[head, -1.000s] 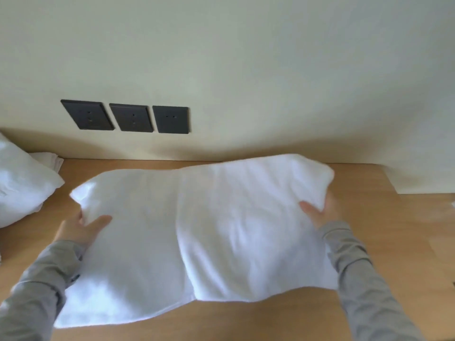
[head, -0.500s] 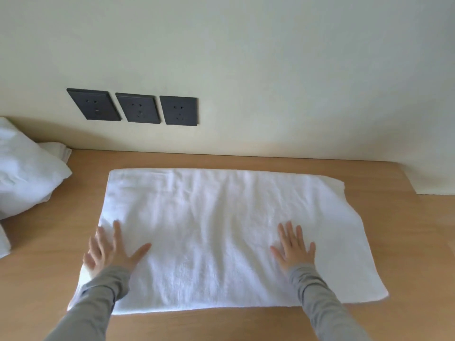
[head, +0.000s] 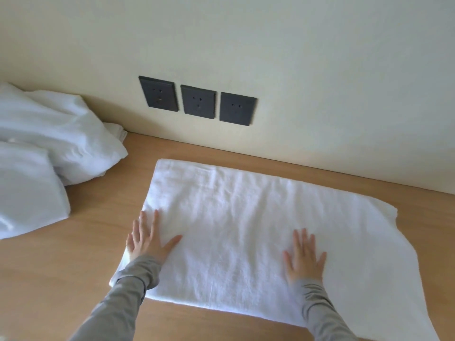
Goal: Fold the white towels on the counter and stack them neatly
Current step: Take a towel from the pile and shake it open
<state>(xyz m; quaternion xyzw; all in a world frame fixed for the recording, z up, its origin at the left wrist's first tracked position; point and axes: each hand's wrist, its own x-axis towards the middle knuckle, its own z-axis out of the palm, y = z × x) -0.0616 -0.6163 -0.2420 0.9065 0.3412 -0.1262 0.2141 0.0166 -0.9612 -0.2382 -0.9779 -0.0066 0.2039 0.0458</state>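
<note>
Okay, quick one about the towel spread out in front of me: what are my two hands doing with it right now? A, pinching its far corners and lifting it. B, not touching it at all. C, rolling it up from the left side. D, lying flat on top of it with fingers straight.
D: the left hand and the right hand both lie palm-down with straight, spread fingers on the white towel, which lies flat on the counter.

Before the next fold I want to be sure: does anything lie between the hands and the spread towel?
Nothing visible. The left hand and right hand rest flat directly on the towel; the white heap lies apart, leftward.
</note>
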